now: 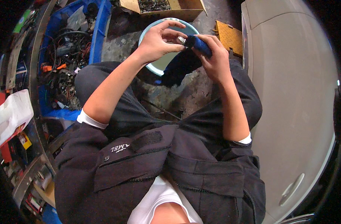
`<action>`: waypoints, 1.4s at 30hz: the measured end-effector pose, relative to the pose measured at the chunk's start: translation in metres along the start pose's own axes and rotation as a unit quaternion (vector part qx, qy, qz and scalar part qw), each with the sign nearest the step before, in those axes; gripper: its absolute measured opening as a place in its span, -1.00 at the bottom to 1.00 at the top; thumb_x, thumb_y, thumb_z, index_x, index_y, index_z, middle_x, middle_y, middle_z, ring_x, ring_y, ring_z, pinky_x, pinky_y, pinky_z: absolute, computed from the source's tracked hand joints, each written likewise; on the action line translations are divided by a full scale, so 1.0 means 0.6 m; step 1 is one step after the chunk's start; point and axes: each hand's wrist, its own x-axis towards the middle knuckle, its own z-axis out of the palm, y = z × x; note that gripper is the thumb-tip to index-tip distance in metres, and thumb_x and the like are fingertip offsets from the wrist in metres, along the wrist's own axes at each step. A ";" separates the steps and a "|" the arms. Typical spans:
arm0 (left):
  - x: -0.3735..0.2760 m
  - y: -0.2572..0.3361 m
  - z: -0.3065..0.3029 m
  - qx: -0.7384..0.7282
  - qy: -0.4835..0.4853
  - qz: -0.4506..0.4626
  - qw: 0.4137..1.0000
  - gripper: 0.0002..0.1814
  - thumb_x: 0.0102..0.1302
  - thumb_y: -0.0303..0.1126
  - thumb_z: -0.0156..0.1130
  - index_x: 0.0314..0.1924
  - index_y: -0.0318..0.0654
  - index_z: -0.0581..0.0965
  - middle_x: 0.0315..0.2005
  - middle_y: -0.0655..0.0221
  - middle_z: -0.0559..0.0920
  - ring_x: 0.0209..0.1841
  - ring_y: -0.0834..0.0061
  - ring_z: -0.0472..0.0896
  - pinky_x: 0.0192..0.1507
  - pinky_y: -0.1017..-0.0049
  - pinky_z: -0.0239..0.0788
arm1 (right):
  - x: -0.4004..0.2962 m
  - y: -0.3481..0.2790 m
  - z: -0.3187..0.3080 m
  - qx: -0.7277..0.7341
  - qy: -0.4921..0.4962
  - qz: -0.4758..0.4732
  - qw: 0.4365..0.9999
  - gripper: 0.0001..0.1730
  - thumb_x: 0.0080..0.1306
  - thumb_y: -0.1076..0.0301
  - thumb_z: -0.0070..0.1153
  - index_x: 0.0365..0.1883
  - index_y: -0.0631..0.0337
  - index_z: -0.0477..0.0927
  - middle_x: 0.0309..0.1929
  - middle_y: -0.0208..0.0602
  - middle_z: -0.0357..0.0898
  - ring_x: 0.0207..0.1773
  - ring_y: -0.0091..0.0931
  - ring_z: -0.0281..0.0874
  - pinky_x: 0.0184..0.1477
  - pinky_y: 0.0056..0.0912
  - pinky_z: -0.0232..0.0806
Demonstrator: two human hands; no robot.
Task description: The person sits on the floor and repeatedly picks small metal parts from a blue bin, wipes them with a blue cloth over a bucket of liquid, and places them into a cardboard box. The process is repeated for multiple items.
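My right hand [216, 56] grips a blue cylindrical object [201, 46] with a black collar [190, 41]; its exact kind is unclear. A small shiny metal fitting [182, 40] sits at the collar's left end. The thumb and fingers of my left hand [156, 40] close around this fitting, with the index finger raised above it. Both hands are over a round, light-blue plastic basin [160, 71] on the floor. A dark shadow falls across the basin and floor, so much of the basin's inside is hidden.
Left of my knees stands a blue plastic crate [99, 36] full of wires and scrap parts. An open cardboard box [170, 13] of small metal pieces lies beyond the basin. A yellow metal plate [229, 37] is at right, beside a beige car door [293, 92]. Cluttered shelving [36, 70] runs along the left.
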 end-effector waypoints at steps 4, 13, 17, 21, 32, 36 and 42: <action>-0.001 -0.002 0.001 -0.100 -0.016 -0.060 0.993 -0.20 0.18 -0.61 0.48 0.42 -0.17 0.38 0.01 0.15 0.70 0.05 0.46 0.66 0.18 0.42 0.55 | -0.005 -0.014 0.004 -0.001 -0.018 -0.067 0.998 -0.30 0.16 0.53 0.44 0.30 -0.08 0.57 0.32 -0.16 0.47 0.32 -0.13 0.52 0.28 -0.11 0.45; -0.003 -0.013 0.013 -0.096 0.024 -0.030 0.995 -0.25 0.12 -0.59 0.56 0.30 -0.15 0.43 -0.08 0.19 0.68 0.02 0.40 0.70 0.12 0.42 0.60 | -0.007 -0.002 0.029 -0.028 0.008 -0.097 0.995 -0.41 0.12 0.55 0.31 0.18 0.09 0.59 0.07 -0.11 0.62 0.12 -0.11 0.61 0.15 -0.10 0.49; -0.003 -0.003 0.019 -0.089 0.029 -0.024 0.995 -0.23 0.12 -0.55 0.57 0.33 -0.21 0.41 -0.11 0.33 0.63 -0.01 0.54 0.63 0.14 0.49 0.53 | -0.014 -0.004 0.027 -0.020 0.036 -0.032 0.999 -0.52 0.11 0.51 0.42 0.05 0.13 0.68 -0.07 -0.15 0.70 0.00 -0.18 0.71 0.05 -0.19 0.54; -0.007 0.006 0.020 -0.131 0.015 -0.036 0.991 -0.18 0.14 -0.60 0.54 0.39 -0.21 0.38 -0.07 0.30 0.64 0.01 0.53 0.63 0.17 0.48 0.53 | -0.012 -0.007 0.013 0.050 0.039 -0.043 0.997 -0.49 0.02 0.57 0.35 0.01 0.14 0.68 -0.07 -0.14 0.71 0.01 -0.18 0.71 0.05 -0.21 0.54; -0.006 -0.005 0.021 -0.208 0.021 -0.002 0.978 -0.16 0.15 -0.46 0.59 0.40 -0.12 0.34 0.06 0.24 0.62 0.04 0.43 0.65 0.11 0.45 0.59 | 0.001 -0.027 0.009 0.037 0.052 -0.099 0.993 -0.21 0.06 0.46 0.55 0.31 0.05 0.54 0.30 -0.12 0.56 0.33 -0.18 0.55 0.32 -0.16 0.43; -0.004 -0.026 0.021 -0.170 0.044 -0.004 0.984 -0.31 0.18 -0.50 0.56 0.23 -0.13 0.36 0.05 0.20 0.58 0.04 0.36 0.67 0.06 0.40 0.61 | 0.003 -0.019 0.010 0.024 0.017 -0.081 0.996 -0.31 0.06 0.47 0.54 0.21 0.03 0.63 0.21 -0.14 0.62 0.24 -0.19 0.62 0.24 -0.18 0.49; -0.008 -0.011 0.026 -0.216 -0.024 -0.031 0.976 -0.30 0.17 -0.38 0.59 0.22 -0.19 0.37 0.04 0.28 0.53 0.05 0.44 0.61 0.11 0.42 0.57 | -0.006 -0.002 0.010 -0.039 0.044 -0.043 0.997 -0.45 0.07 0.40 0.55 0.07 0.09 0.66 -0.04 -0.15 0.72 0.02 -0.19 0.72 0.07 -0.20 0.56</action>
